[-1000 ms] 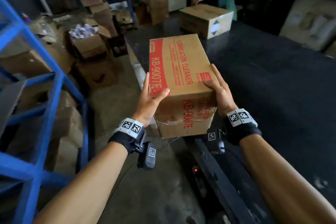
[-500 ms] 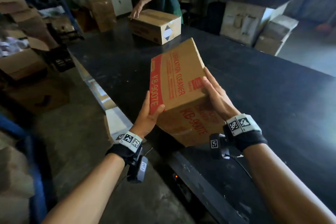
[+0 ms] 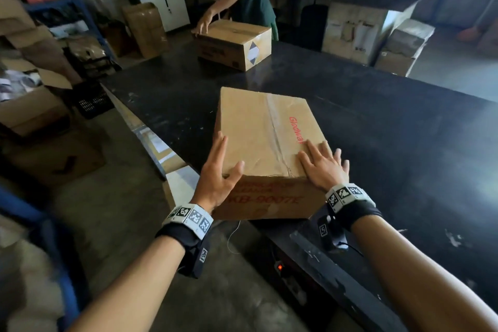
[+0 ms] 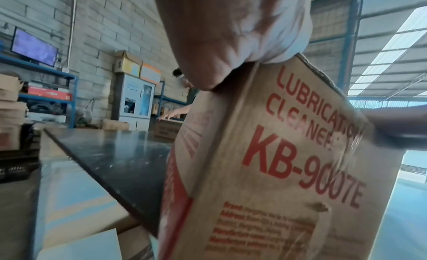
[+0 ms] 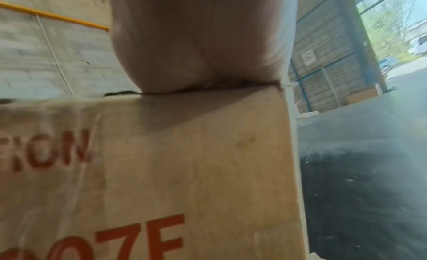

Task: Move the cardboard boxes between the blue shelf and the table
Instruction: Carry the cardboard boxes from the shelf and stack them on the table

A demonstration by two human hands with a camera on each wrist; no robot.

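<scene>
A: So, where is the cardboard box (image 3: 265,140) right now?

B: Flat on the black table (image 3: 404,159), hard by its near edge and not far from the near-left corner. Its printed front face looks to stand about flush with that edge.

A: What could go wrong?

B: My guess is a slip off the edge. The box sits askew to the table's side, so an uneven shove, one palm harder than the other, could swing the near-left corner out over the floor. A sudden let-go could also leave it too close to the drop.

A: And the hands?

B: The left hand (image 3: 217,172) lies along the box's left side near its front corner, fingers straight, thumb resting on top. The right hand (image 3: 322,167) is spread flat on the top near the front-right corner, fingers fanned. Neither is clenched or curled round anything; both are open palms pressing on cardboard.

A: Anything else on the table?

B: A second box (image 3: 237,43) at the far-left corner, with another person's hand (image 3: 202,25) on it.
</scene>
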